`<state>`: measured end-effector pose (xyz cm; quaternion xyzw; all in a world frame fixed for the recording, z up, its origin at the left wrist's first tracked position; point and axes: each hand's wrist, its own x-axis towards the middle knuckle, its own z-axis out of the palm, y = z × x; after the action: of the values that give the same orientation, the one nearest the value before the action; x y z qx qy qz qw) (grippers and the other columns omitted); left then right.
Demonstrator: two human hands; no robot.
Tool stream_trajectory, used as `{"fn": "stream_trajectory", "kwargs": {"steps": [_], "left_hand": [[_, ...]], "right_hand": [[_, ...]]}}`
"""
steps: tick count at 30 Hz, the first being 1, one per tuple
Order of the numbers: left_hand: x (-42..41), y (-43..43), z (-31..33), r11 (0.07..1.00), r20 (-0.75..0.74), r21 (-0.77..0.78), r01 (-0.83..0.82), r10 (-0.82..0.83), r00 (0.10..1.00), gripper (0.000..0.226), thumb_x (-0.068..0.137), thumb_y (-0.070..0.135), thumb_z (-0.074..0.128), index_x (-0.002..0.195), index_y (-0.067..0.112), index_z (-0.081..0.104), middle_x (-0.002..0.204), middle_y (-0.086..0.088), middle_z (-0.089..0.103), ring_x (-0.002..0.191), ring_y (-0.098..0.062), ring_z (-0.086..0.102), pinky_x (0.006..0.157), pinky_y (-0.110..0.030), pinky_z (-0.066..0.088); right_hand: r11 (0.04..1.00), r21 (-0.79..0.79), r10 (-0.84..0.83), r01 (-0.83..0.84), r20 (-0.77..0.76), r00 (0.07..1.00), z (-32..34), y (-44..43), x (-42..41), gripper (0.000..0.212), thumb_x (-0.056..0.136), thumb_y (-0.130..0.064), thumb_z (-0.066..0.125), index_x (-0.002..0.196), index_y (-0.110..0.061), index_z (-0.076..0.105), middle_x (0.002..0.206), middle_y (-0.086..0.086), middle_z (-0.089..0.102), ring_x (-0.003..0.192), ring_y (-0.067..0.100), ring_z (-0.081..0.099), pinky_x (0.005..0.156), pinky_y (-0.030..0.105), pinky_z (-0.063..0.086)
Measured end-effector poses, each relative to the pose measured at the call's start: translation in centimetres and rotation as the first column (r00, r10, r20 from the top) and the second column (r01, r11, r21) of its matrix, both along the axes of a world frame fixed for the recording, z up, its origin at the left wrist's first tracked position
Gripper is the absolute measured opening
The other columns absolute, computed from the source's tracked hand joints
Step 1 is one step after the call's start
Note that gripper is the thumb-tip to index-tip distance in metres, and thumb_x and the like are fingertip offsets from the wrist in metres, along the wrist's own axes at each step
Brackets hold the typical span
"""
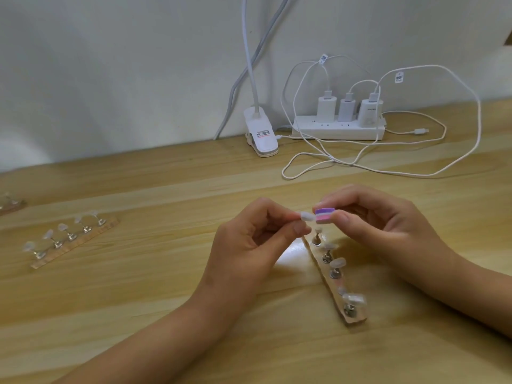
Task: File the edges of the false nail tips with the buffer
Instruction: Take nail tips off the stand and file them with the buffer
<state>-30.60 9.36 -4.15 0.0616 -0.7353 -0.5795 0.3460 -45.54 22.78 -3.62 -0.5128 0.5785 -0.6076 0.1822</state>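
Wooden worktop (166, 286) against white wall. Above it: left hand (249, 245), grip pinching one false nail tip (390, 216); right hand (388, 225), grip grasping striped buffer (407, 215), touching the tip's edge.

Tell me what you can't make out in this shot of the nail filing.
Head view, the only one:
- Buffer: the right hand covers most of it.
- Nail tip in the left hand: its filed edge is too small to judge.
- Far-left stand: cut by the frame edge.
- Charger tags: print too small.
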Motion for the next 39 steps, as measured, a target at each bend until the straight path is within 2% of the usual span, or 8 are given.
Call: {"fn": "stream_trajectory", "kwargs": {"steps": [4, 7, 12, 15, 22, 29, 32, 39], "left_hand": [[0.06, -0.02, -0.03, 0.999, 0.007, -0.050, 0.002, -0.002, 1.000, 0.021, 0.084, 0.011, 0.072, 0.084, 0.031, 0.067, 0.092, 0.007, 0.075, 0.089, -0.016, 0.073, 0.082, -0.027, 0.056], [0.05, 0.03, -0.20, 0.998, 0.012, -0.067, 0.005, -0.005, 1.000, 0.014, 0.084, 0.018, 0.073, 0.086, 0.030, 0.067, 0.091, 0.003, 0.075, 0.090, -0.020, 0.073, 0.084, -0.035, 0.058], [0.06, 0.23, 0.01, 0.995, 0.023, -0.102, 0.019, -0.017, 1.000, 0.012, 0.083, 0.026, 0.072, 0.087, 0.036, 0.067, 0.090, 0.007, 0.075, 0.087, -0.015, 0.073, 0.080, -0.027, 0.057], [0.04, 0.36, 0.11, 0.992, 0.029, -0.124, 0.013, -0.009, 1.000, 0.014, 0.083, 0.025, 0.072, 0.085, 0.038, 0.067, 0.089, 0.012, 0.075, 0.084, -0.011, 0.073, 0.077, -0.020, 0.055], [0.09, 0.34, 0.08, 0.987, 0.064, -0.159, 0.004, 0.006, 0.998, 0.013, 0.082, 0.024, 0.074, 0.083, 0.035, 0.067, 0.086, 0.011, 0.075, 0.081, -0.009, 0.073, 0.074, -0.017, 0.054], [0.10, 0.34, 0.09, 0.986, 0.081, -0.166, -0.002, 0.016, 0.997, 0.016, 0.082, 0.022, 0.075, 0.083, 0.036, 0.067, 0.083, 0.010, 0.075, 0.079, -0.009, 0.073, 0.073, -0.016, 0.053], [0.14, 0.30, 0.00, 0.985, 0.084, -0.174, -0.006, 0.021, 0.996, 0.019, 0.083, 0.018, 0.075, 0.082, 0.035, 0.066, 0.082, 0.008, 0.075, 0.080, -0.010, 0.073, 0.073, -0.017, 0.053], [0.14, 0.25, 0.02, 0.987, 0.065, -0.158, -0.001, 0.012, 0.998, 0.014, 0.083, 0.024, 0.073, 0.083, 0.036, 0.065, 0.086, 0.009, 0.075, 0.083, -0.011, 0.073, 0.076, -0.024, 0.056]], "right_hand": [[0.990, -0.140, 0.014, -0.014, -0.001, 1.000, -0.05, 0.29, 0.12, 0.020, 0.089, -0.022, 0.069, 0.103, -0.008, 0.066, 0.105, 0.006, 0.070, 0.104, 0.014, 0.067, 0.091, 0.019, 0.049], [0.981, -0.185, 0.062, -0.063, -0.011, 0.998, -0.09, 0.47, 0.49, 0.030, 0.087, -0.030, 0.070, 0.106, -0.009, 0.063, 0.107, 0.006, 0.069, 0.108, 0.022, 0.066, 0.095, 0.025, 0.049], [0.996, -0.077, 0.043, -0.045, -0.031, 0.999, 0.20, 0.04, 0.10, 0.021, 0.087, -0.026, 0.065, 0.103, -0.013, 0.069, 0.104, 0.001, 0.070, 0.102, 0.015, 0.067, 0.089, 0.018, 0.049], [0.991, -0.129, 0.039, -0.046, -0.053, 0.998, 0.06, 0.18, 0.09, 0.015, 0.091, -0.020, 0.067, 0.103, -0.011, 0.068, 0.104, 0.001, 0.070, 0.103, 0.016, 0.066, 0.090, 0.020, 0.049], [0.990, -0.135, 0.023, -0.034, -0.083, 0.996, -0.11, 0.23, 0.10, 0.015, 0.091, -0.020, 0.063, 0.103, -0.013, 0.068, 0.104, 0.000, 0.069, 0.103, 0.019, 0.066, 0.090, 0.021, 0.049], [0.995, -0.098, 0.015, -0.028, -0.127, 0.992, -0.23, 0.09, 0.02, 0.016, 0.092, -0.023, 0.061, 0.104, -0.016, 0.069, 0.102, -0.001, 0.069, 0.101, 0.017, 0.066, 0.088, 0.021, 0.049], [0.997, -0.064, 0.041, -0.042, -0.018, 0.999, -0.23, 0.07, 0.09, 0.016, 0.091, -0.028, 0.066, 0.102, -0.017, 0.070, 0.099, -0.001, 0.072, 0.096, 0.012, 0.069, 0.085, 0.018, 0.051], [0.998, -0.045, 0.039, -0.038, 0.014, 0.999, -0.27, 0.02, 0.04, 0.018, 0.092, -0.025, 0.061, 0.101, -0.012, 0.071, 0.095, 0.001, 0.074, 0.092, 0.010, 0.070, 0.082, 0.017, 0.052]]}}
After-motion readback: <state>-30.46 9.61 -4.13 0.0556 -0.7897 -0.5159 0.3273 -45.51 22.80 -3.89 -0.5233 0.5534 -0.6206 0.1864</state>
